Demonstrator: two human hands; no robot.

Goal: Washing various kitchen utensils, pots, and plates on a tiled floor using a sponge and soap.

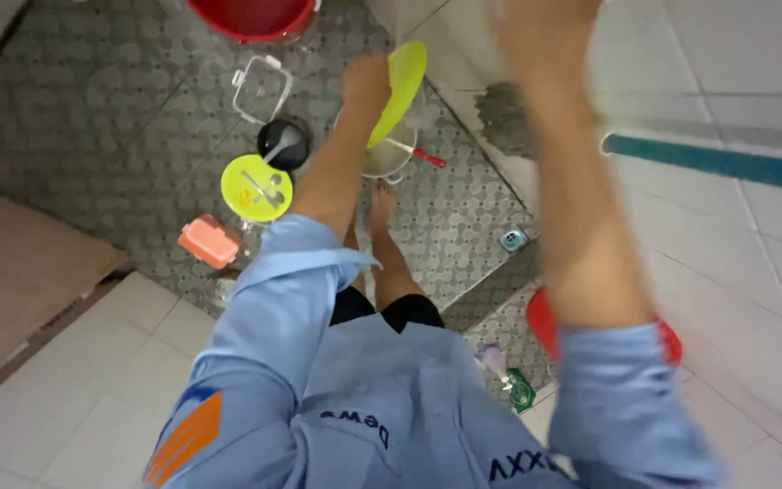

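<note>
My left hand (366,81) grips a yellow-green plate (400,89) at twelve o'clock, above a metal bowl (389,158) on the floor (92,118). My right hand (536,14) is raised at one o'clock, blurred; I cannot tell its grip.

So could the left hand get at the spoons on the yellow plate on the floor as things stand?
Probably not straight away: the left hand already holds a yellow-green plate. The spoons lie uncovered on the yellow plate beside that arm.

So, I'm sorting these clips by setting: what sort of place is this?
Probably a tiled wash area: patterned grey floor tiles, a red plastic basin, and a yellow-green plastic plate holding spoons.
</note>
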